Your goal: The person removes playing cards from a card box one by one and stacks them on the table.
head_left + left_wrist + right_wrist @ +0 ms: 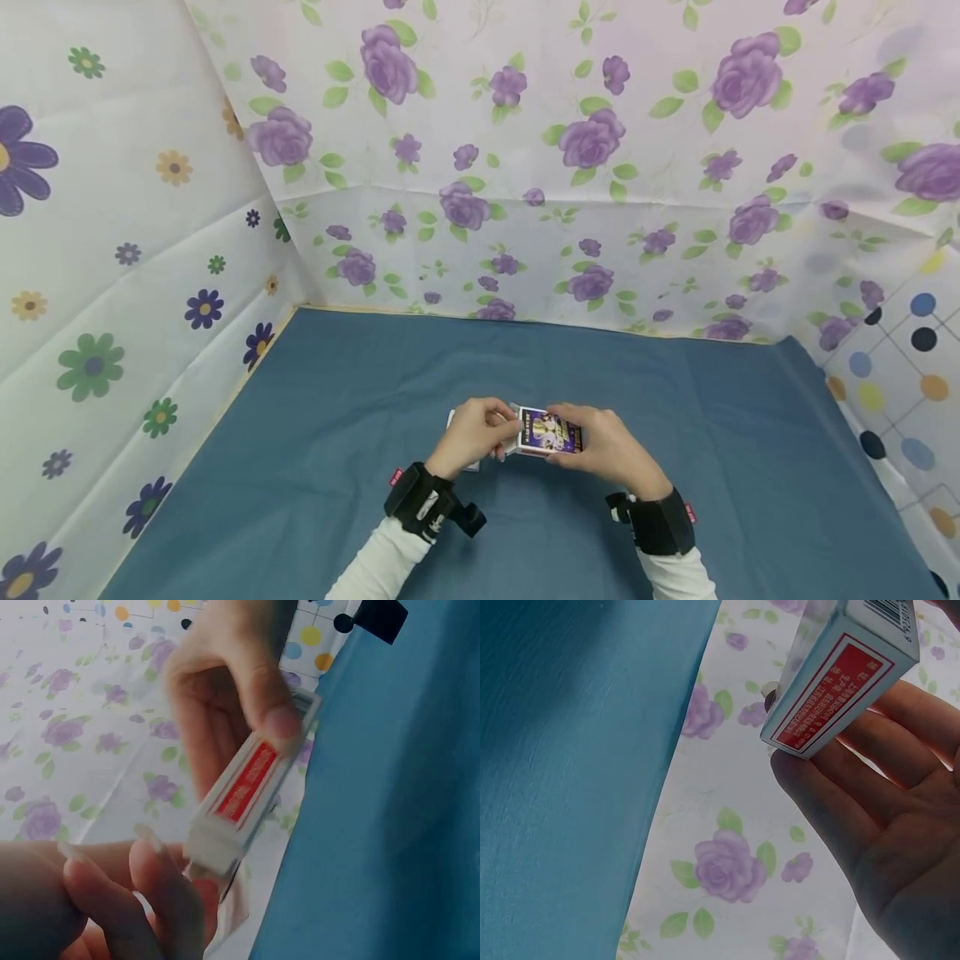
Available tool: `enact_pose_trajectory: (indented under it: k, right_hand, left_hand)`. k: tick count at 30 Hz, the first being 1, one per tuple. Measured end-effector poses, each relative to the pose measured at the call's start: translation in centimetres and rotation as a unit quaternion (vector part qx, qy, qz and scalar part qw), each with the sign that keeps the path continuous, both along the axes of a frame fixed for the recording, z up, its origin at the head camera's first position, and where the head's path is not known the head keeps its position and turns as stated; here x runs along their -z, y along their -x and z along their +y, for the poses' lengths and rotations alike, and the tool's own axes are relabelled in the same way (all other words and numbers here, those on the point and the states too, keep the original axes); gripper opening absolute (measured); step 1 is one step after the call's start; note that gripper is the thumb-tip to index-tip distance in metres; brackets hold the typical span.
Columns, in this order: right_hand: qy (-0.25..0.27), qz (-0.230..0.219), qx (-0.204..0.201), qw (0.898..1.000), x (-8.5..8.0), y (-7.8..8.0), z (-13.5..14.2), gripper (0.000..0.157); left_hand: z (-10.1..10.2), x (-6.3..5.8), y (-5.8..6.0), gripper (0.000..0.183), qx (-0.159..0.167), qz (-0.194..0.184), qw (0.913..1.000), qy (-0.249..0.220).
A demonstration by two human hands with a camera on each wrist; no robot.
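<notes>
A small playing-card box [552, 432] with a dark, colourful printed face is held above the blue cloth. My right hand [609, 447] grips its right end, thumb on one narrow side and fingers along the other. Red panels mark the narrow sides of the box [832, 694] in both wrist views. At the left end, my left hand [474, 435] has its bent fingers and thumb on the end flap [237, 919], which stands out from the box. Partly hidden beneath that hand, a flat white-edged thing [472, 467] lies on the cloth.
The blue cloth [360, 375] covers the table. Flower-patterned sheets [465, 250] rise along its back and left edges, and a dotted sheet [915, 392] along the right. Both wrists wear black straps with cameras.
</notes>
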State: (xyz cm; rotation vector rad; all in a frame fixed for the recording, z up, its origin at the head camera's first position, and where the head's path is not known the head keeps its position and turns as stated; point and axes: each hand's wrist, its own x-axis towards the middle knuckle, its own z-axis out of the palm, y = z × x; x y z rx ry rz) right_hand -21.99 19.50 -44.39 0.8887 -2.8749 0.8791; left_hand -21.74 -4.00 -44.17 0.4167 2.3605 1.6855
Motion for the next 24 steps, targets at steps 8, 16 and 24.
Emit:
enact_pose_trajectory:
  k: [8, 16, 24]
  right_hand:
    - [-0.016, 0.013, 0.001, 1.000, -0.2, -0.2, -0.3, 0.064]
    - [-0.002, 0.011, -0.009, 1.000, -0.5, -0.3, -0.3, 0.064]
    - [0.002, 0.013, -0.012, 1.000, -0.4, -0.3, -0.4, 0.063]
  left_hand:
    - [0.0, 1.1, 0.5, 0.023, 0.016, -0.074, 0.9969, -0.022]
    - [-0.8, 2.1, 1.5, 0.023, 0.047, -0.137, 0.9878, -0.056]
    - [-1.1, 2.4, 1.3, 0.025, 0.043, -0.127, 0.9898, -0.047]
